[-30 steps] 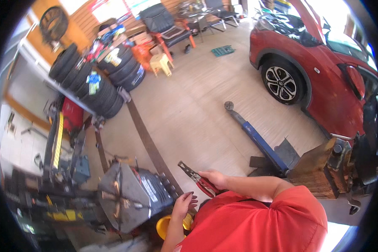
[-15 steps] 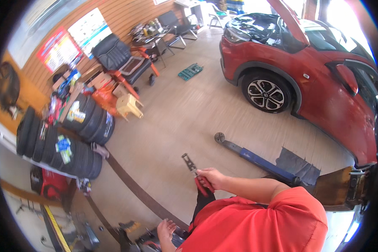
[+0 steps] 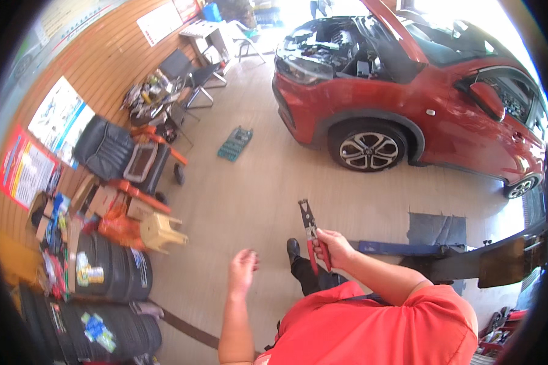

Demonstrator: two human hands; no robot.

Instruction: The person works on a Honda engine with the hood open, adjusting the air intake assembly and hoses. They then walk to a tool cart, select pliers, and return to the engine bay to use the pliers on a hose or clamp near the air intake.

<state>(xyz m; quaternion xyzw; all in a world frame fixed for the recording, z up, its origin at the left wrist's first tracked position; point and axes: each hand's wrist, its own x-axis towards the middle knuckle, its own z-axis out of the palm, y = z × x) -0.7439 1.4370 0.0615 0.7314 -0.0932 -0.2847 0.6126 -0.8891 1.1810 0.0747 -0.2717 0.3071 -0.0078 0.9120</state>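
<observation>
My right hand [image 3: 335,246] is closed round the red handles of a pair of pliers [image 3: 310,225], whose long, flat grey jaws point up and away from me. My left hand [image 3: 244,269] is raised over the floor, a little blurred, its fingers loosely bent and apart; nothing shows in it. Ahead to the right stands a red car [image 3: 371,103] with its hood up and the engine bay [image 3: 338,48] exposed. Nearest the pliers on the right lies the blue arm of a lift [image 3: 389,248], partly hidden by my forearm.
A teal tool case [image 3: 235,145] lies open on the floor ahead. On the left are a black armchair [image 3: 112,149], a cream plastic stool [image 3: 162,232] and stacked tires [image 3: 112,267]. A cluttered small table [image 3: 149,94] stands by the wood-panelled wall. A dark mat [image 3: 429,228] lies near the lift arm.
My view has swung to the right and nearer the car. The left hand has come up and forward from low beside my body. The right hand still grips the pliers.
</observation>
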